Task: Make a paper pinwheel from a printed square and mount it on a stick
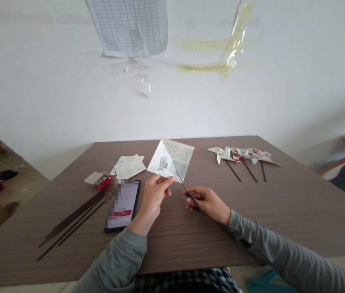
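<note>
My left hand [156, 193] pinches the near edge of a square of printed paper [172, 156], which is held up above the table and shows a small drawing and a greenish patch. In my right hand [206, 201] is a pair of scissors [193, 200] with black handles, fingers closed round them. The blades reach up to the paper's lower right part, close to its near corner. Whether they have cut into it there I cannot tell. The fingertips of my left hand are just left of the blades.
On the brown table [282, 219] lie a phone [125, 207], dark thin sticks [75, 215], a small open box [101, 179] of little pieces and more printed paper squares [129, 166]. Several paper pinwheels [223, 154] on sticks lie at the right. A white wall [172, 110] stands behind.
</note>
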Demonstrator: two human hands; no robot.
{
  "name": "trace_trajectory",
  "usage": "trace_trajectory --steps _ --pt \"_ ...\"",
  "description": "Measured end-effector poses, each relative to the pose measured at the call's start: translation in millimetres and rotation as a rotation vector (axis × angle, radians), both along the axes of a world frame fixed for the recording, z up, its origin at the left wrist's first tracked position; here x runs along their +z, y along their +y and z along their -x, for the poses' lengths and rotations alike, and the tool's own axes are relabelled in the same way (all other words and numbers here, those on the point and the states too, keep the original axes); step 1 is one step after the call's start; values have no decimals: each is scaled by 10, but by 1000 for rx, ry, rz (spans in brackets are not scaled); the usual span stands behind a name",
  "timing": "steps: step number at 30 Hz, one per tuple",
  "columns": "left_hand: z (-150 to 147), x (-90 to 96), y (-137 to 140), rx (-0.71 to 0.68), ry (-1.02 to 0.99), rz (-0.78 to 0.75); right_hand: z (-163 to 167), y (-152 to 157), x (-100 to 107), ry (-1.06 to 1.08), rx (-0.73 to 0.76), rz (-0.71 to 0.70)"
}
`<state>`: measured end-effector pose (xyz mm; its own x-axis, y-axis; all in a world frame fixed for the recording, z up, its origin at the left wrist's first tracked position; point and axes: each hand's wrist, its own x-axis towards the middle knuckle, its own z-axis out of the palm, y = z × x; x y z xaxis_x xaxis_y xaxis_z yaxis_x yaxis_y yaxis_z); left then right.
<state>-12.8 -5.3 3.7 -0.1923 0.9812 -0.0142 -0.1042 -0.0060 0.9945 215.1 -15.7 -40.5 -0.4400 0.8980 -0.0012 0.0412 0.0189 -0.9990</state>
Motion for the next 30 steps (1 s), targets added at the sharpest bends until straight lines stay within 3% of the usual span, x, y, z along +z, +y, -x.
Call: trace_trajectory --steps 22,30 --pt "4 -20 23 -23 10 9 -20 2 5 -21 -20 2" --pt "-46 71 -20 -17 -63 119 -5 -41 77 -51 -79 -37"
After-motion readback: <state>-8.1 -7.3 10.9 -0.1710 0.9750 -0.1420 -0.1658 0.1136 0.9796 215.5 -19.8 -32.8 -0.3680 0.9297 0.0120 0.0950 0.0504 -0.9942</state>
